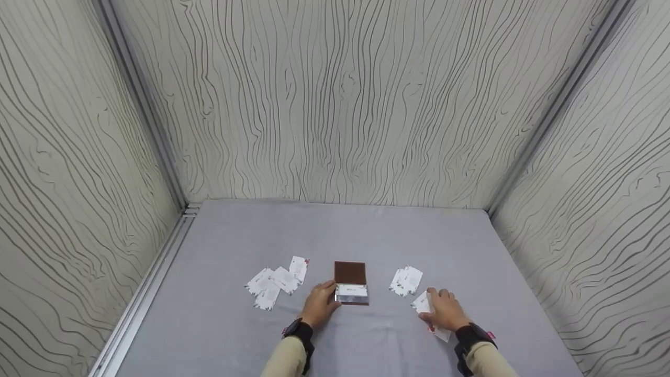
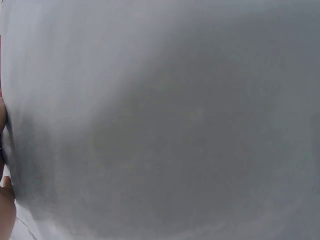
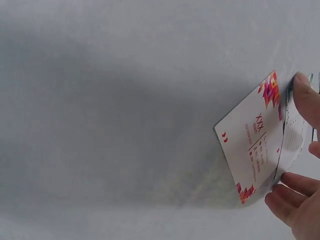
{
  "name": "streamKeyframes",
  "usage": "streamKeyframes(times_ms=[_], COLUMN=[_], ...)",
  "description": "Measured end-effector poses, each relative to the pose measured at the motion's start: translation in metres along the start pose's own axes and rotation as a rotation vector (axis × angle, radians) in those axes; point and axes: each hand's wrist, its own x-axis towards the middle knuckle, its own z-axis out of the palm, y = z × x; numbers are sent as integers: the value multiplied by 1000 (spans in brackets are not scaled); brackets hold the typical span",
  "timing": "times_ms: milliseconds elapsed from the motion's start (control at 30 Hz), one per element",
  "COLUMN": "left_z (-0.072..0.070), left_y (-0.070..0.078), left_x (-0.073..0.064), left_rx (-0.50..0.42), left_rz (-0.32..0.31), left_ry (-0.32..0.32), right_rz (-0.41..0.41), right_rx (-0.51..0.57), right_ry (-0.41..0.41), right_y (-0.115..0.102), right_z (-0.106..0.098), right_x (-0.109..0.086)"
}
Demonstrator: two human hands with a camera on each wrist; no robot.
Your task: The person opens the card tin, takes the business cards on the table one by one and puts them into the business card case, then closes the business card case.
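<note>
While my right hand (image 1: 445, 310) pinched a small stack of cards (image 3: 260, 140) off the grey table (image 1: 220, 324) at near right, my left hand (image 1: 319, 303) gripped the left edge of the open card case (image 1: 351, 293) at centre. Farther out, loose cards lay in a pile on the right (image 1: 406, 280) and a scattered group on the left (image 1: 276, 281).

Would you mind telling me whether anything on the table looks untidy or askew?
Yes: the loose cards left of the open card case lie fanned and overlapping at odd angles, and a second small heap sits askew to its right. Nothing looks damaged.
</note>
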Motion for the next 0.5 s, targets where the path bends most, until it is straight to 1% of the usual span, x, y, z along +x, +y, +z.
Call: streamKeyframes(times_ms=[200, 400, 500], left_z=[-1, 2, 3], left_y=[1, -2, -4], left_x=[1, 0, 0], left_rx=[5, 20, 22], left_rz=[-14, 28, 30], left_ry=[-8, 20, 21], right_rz=[8, 39, 42], right_rx=[25, 34, 52], right_ry=[7, 15, 30], right_y=[1, -1, -3], right_z=[1, -1, -3], right_x=[3, 3, 4])
